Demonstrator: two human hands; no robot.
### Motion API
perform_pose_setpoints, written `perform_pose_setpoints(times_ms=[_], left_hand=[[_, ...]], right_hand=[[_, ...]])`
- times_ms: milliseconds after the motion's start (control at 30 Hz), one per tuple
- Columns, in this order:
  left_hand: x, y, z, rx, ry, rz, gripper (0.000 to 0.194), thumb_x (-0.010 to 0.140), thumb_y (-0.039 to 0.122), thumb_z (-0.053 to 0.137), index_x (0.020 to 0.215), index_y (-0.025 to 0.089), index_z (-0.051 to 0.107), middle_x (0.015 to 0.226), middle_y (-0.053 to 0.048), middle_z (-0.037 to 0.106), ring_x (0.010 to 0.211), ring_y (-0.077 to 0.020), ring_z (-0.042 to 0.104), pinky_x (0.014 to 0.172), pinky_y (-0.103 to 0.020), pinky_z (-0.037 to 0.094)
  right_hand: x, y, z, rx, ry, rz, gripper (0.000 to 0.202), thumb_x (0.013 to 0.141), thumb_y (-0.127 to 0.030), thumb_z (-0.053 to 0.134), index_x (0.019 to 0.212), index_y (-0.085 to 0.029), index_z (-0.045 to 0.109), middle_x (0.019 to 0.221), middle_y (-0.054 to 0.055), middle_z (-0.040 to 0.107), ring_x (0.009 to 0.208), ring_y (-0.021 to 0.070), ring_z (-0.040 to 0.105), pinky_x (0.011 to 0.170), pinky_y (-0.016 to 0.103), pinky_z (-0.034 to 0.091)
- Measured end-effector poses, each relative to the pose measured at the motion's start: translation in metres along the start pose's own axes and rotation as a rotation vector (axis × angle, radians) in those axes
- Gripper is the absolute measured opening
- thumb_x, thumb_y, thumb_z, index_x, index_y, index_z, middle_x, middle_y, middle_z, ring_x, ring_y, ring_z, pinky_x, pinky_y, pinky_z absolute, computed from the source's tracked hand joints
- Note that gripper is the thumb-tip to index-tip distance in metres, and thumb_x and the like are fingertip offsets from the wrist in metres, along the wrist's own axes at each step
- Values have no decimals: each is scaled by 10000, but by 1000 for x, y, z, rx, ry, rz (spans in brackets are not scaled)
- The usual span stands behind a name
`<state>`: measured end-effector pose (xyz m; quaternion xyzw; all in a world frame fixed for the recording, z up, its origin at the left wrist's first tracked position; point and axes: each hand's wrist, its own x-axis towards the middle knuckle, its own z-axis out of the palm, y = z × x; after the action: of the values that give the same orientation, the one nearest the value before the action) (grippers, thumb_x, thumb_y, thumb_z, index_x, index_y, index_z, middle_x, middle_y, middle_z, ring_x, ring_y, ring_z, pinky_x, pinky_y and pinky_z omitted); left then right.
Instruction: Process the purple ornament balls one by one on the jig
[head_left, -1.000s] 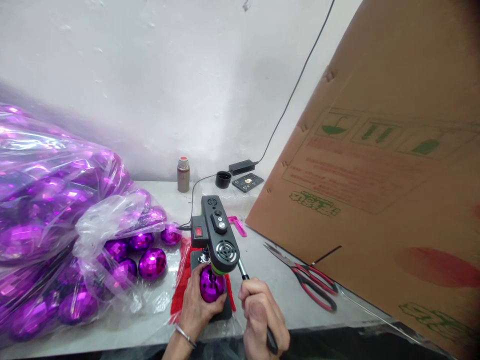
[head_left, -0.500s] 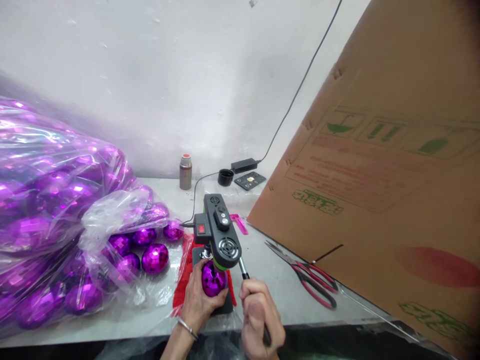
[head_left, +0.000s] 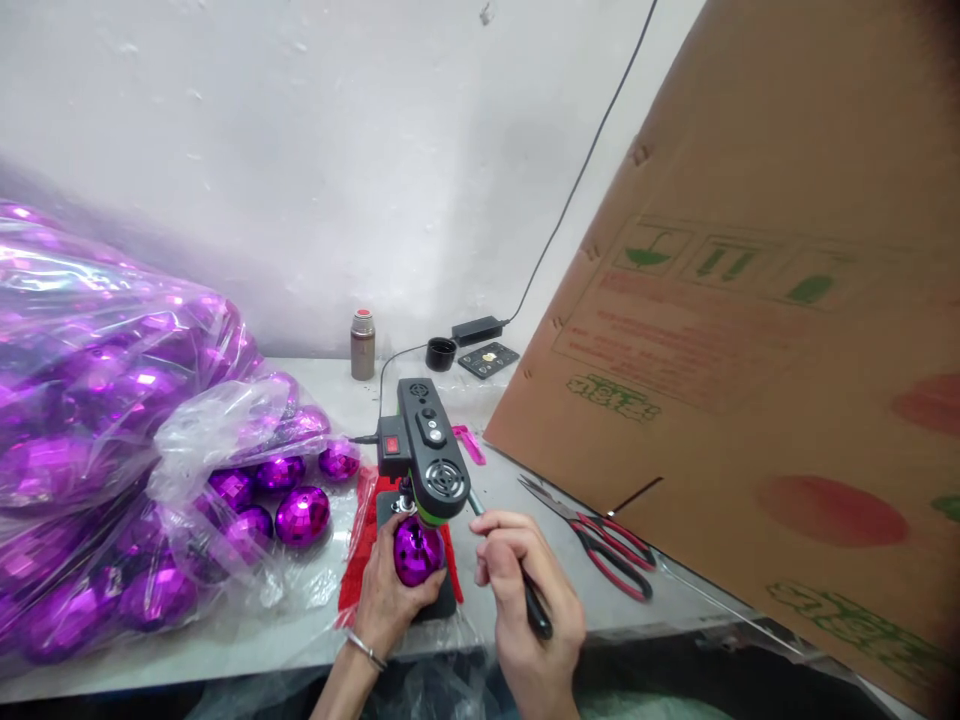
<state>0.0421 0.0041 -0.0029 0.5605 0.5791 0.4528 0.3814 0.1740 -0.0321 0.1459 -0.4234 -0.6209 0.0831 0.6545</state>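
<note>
My left hand (head_left: 386, 600), a metal bangle on its wrist, is wrapped round a shiny purple mirrored ball (head_left: 418, 552). That ball sits under the head of a small black bench machine, which looks like a mini drill press (head_left: 435, 450); the head hides what touches the ball's top. At the machine's right side, my right hand (head_left: 529, 600) is closed on its lever (head_left: 538, 612), a metal rod with a black grip. Red cloth (head_left: 358, 560) lies under the machine's base.
Left, a clear plastic bag (head_left: 187, 440) spills several purple balls (head_left: 302, 516). Right are red-handled scissors (head_left: 611, 560) and a big leaning cardboard box (head_left: 712, 420). A flask (head_left: 363, 345), black cup (head_left: 440, 353), power adapter (head_left: 478, 330) and dark flat plate (head_left: 488, 360) stand near the wall.
The whole view has shifted slightly. My right hand has moved a little up and outward with the lever, its fingers looser on the grip. My left hand still holds the ball under the machine.
</note>
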Motion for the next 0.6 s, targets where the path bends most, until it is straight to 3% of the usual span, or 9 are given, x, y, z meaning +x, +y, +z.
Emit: perform_pose_setpoints(times_ms=[33,67,100,167,200,300,333,467,600], left_hand=[[0,-1,0,-7,-1,7,819,657,481,828,1375,173,581,1310,-174,749,1183,-382,751,1044,-582,605],[1,-1,0,-16,-1,15,811,668,484,827,1380,184,581,1314,-163,750,1181,-371,754,1046,-570,607],[1,-2,0,-25,3,23,798,676,483,825,1378,192,583,1311,-151,754,1181,-361,755,1052,-558,608],[-1,-4,-3,-36,42,35,774,675,481,822,1359,199,593,1306,-139,756,1199,-354,749,1073,-546,600],[-5,-7,-7,-34,77,35,770,670,489,823,1347,198,599,1311,-141,754,1213,-358,742,1083,-546,597],[-31,-22,-25,-33,179,4,789,689,551,822,1356,193,599,1337,-161,743,1251,-379,726,1103,-553,589],[-46,-30,-33,-41,183,-1,801,706,583,818,1370,194,596,1345,-166,741,1259,-382,724,1111,-548,587],[-114,-69,-63,-25,47,28,919,624,763,837,1346,231,640,1338,-160,762,1254,-411,733,1123,-508,594],[-147,-100,-79,275,-166,-149,839,774,637,739,1487,221,587,1531,-159,663,1411,-392,647,1183,-487,542]], right_hand=[[-8,5,-3,-26,31,14,116,1064,-285,626,998,-212,687,1008,73,746,828,163,732,665,245,585],[-19,11,-8,-55,64,30,172,1032,-330,691,1150,-205,693,1134,113,754,850,177,747,680,266,609],[-33,20,-13,-86,85,59,353,1008,-361,732,1311,-196,655,1226,146,743,821,176,747,689,287,626],[-70,41,-26,-152,-21,77,519,991,-376,762,1445,-185,595,1119,113,767,732,163,729,698,293,639],[-91,53,-33,-188,-100,60,470,1005,-379,741,1419,-192,618,1027,81,774,712,165,722,681,279,629],[-154,85,-49,-240,-619,-208,265,1087,-427,583,1238,-246,705,929,33,784,724,158,721,684,242,598],[-173,93,-52,-236,-698,-246,243,1089,-457,570,1147,-281,727,870,-2,779,716,147,716,686,228,584],[-225,108,-56,-309,-849,-190,415,1085,-611,478,1040,-299,747,832,-19,783,784,167,734,839,297,587],[-242,118,-72,-502,-952,47,599,1069,-650,441,732,-238,715,613,9,675,658,201,687,747,318,569]])
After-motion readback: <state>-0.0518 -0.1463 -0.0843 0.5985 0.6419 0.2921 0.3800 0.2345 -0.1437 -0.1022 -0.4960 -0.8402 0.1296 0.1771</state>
